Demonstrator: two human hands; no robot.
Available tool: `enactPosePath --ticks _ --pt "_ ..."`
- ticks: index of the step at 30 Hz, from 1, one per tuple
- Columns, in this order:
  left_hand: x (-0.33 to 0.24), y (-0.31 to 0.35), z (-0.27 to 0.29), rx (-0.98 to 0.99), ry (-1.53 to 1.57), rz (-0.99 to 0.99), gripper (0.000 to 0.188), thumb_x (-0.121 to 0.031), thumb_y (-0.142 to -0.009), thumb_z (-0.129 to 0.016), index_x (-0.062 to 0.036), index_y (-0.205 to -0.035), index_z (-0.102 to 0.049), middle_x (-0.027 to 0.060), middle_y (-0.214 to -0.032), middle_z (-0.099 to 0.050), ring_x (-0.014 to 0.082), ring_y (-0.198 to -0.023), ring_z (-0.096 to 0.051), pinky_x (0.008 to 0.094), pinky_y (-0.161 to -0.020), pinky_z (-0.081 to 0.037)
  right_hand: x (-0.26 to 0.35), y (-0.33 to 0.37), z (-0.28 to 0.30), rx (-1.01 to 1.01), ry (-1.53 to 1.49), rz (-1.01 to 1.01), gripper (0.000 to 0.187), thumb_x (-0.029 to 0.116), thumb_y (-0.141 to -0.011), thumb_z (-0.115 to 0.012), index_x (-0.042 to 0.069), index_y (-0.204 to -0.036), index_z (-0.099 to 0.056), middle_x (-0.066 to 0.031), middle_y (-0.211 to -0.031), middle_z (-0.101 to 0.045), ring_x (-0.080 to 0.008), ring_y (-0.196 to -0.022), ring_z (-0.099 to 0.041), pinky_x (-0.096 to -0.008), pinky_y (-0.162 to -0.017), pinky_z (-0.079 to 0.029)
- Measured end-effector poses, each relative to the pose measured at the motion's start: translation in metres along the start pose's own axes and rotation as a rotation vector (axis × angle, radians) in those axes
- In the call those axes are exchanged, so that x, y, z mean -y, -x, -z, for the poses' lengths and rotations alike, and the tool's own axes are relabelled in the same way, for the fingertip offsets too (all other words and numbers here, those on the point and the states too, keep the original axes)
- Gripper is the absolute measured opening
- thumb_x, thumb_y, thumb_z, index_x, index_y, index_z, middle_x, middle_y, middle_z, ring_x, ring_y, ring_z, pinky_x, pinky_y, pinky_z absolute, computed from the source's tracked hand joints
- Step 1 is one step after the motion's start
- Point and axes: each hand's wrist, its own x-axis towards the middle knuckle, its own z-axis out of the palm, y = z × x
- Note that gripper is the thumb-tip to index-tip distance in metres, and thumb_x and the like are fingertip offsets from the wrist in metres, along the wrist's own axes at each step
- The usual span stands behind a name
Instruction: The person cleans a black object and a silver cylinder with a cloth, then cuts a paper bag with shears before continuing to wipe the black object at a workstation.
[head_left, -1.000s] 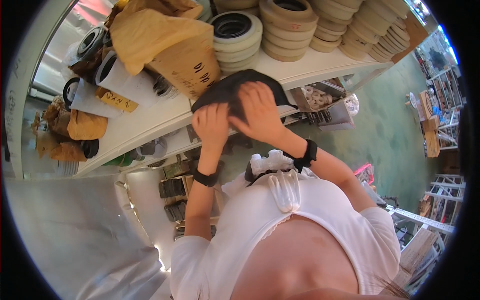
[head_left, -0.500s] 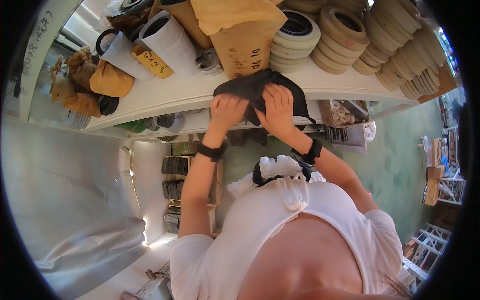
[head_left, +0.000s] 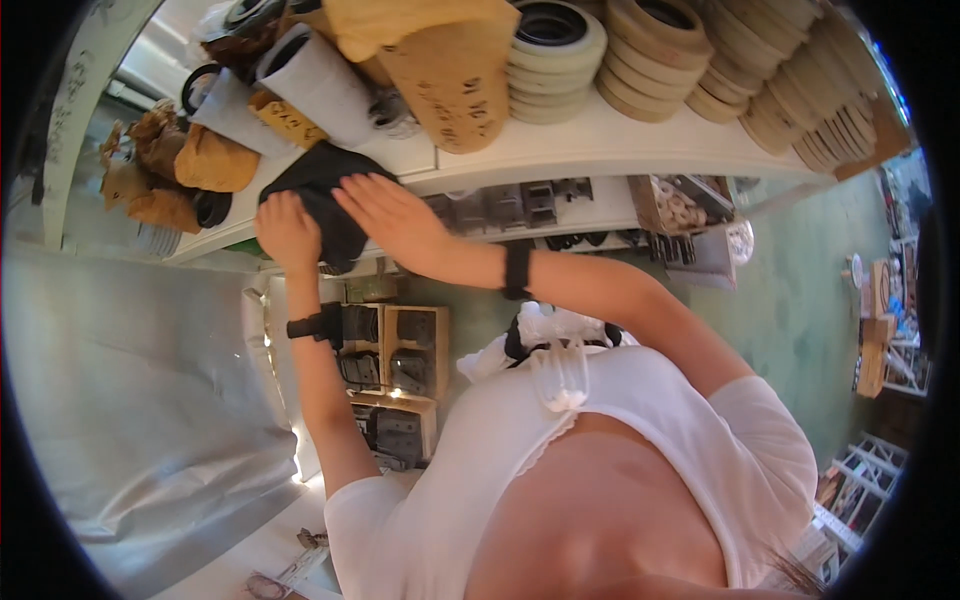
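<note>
A black cloth [head_left: 328,190] lies bunched on the front edge of the white shelf [head_left: 470,168] at the upper left, part of it hanging down over the edge. My left hand [head_left: 288,232] has its fingers curled into the cloth's left side. On the cloth's right side, my right hand [head_left: 395,215] rests with its fingers stretched out flat; its thumb is hard to make out. Just behind the cloth stand a white paper-wrapped roll [head_left: 318,85] and a tan paper-wrapped bundle [head_left: 450,85].
Stacks of cream rings [head_left: 650,60] fill the shelf's right part. Crumpled brown paper bundles [head_left: 215,160] sit at its left end. Below are a box of small rings [head_left: 680,205] and wooden racks with dark parts [head_left: 412,345]. A silvery sheet [head_left: 140,390] covers the left side.
Both hands and the black cloth have moved left along the shelf edge. My right hand's fingers, curled into the cloth before, now lie straight across it.
</note>
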Motion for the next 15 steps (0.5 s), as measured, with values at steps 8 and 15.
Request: enactPosePath --ticks 8,15 --pt "-0.048 0.010 0.000 -0.139 0.064 0.089 0.014 -0.012 -0.082 -0.047 -0.0024 -0.089 -0.055 0.0111 -0.084 -0.051 0.0298 -0.081 -0.047 0.0385 -0.076 -0.035 -0.029 0.017 0.007 -0.090 -0.173 -0.036 0.045 0.012 -0.073 -0.049 0.004 -0.117 -0.049 -0.0083 -0.119 -0.050 -0.0212 -0.113 -0.045 -0.0345 -0.101 -0.031" --pt "-0.105 0.019 -0.023 -0.360 0.344 0.142 0.024 -0.017 -0.088 -0.036 -0.0024 -0.088 -0.054 0.0144 -0.087 -0.050 0.0327 -0.081 -0.043 0.0407 -0.074 -0.029 -0.055 0.050 0.050 -0.092 -0.084 -0.124 0.038 0.013 -0.072 -0.051 0.008 -0.109 -0.053 -0.0061 -0.115 -0.053 -0.0197 -0.111 -0.047 -0.0351 -0.100 -0.033"
